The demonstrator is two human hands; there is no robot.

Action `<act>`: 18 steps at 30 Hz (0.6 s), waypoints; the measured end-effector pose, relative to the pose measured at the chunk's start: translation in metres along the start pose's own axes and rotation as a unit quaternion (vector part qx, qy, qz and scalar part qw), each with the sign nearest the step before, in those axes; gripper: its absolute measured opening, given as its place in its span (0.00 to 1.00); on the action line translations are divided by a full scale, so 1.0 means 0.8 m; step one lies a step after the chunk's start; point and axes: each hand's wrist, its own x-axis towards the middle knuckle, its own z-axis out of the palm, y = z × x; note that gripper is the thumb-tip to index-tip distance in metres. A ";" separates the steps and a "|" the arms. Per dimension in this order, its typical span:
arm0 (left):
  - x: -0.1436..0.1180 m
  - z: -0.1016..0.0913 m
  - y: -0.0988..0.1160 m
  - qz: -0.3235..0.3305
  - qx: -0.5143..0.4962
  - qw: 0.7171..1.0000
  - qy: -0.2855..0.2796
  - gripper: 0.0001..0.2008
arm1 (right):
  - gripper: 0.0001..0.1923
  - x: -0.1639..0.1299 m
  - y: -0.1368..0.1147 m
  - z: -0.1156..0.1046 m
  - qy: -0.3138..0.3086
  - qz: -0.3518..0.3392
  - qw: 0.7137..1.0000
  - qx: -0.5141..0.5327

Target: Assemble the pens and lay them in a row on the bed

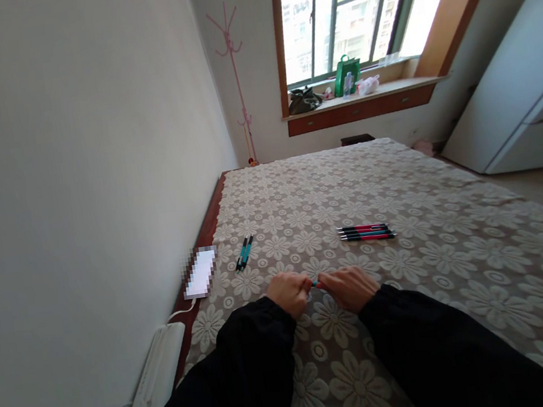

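Note:
Both of my hands are closed on one pen (314,283), low over the flowered tablecloth. Only a short teal stretch of it shows between the fists. My left hand (291,292) grips one end, and my right hand (348,287) has the other; the fingers hide the rest. Beyond my left hand, two teal and black pens (245,253) lie side by side at a slant. Past my right hand, several pens (366,232) in red, teal and black lie in a row, roughly parallel.
A flowered cloth (297,206) covers the table. At its left edge lie a phone (201,272) with a cable and a white power strip (159,374) by the wall. Farther off stand a pink coat rack (235,67), a windowsill with bags (347,76) and a white fridge (518,88).

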 end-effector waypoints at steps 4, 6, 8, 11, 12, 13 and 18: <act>0.000 0.000 0.000 -0.019 -0.037 0.999 0.022 0.19 | 0.15 0.002 0.008 -0.002 0.069 -0.047 0.996 0.028; -0.001 -0.001 0.000 -0.015 -0.040 0.999 0.032 0.19 | 0.14 0.003 0.011 -0.002 0.083 -0.064 0.994 0.039; -0.002 -0.002 0.001 -0.009 -0.032 0.999 0.034 0.19 | 0.12 0.002 0.012 0.000 0.082 -0.062 0.994 0.047; -0.002 -0.004 0.002 -0.011 -0.014 0.999 0.033 0.18 | 0.10 0.000 0.010 0.004 0.077 -0.041 0.995 0.057; -0.002 -0.004 0.003 -0.011 -0.011 0.999 0.033 0.19 | 0.10 -0.001 0.009 0.005 0.081 -0.039 0.994 0.062; -0.002 -0.005 0.003 -0.011 -0.010 0.999 0.033 0.19 | 0.10 -0.002 0.008 0.006 0.089 -0.041 0.993 0.065; 0.000 -0.003 0.002 -0.016 -0.009 1.000 0.018 0.20 | 0.11 0.002 0.008 0.007 0.131 -0.061 0.987 0.071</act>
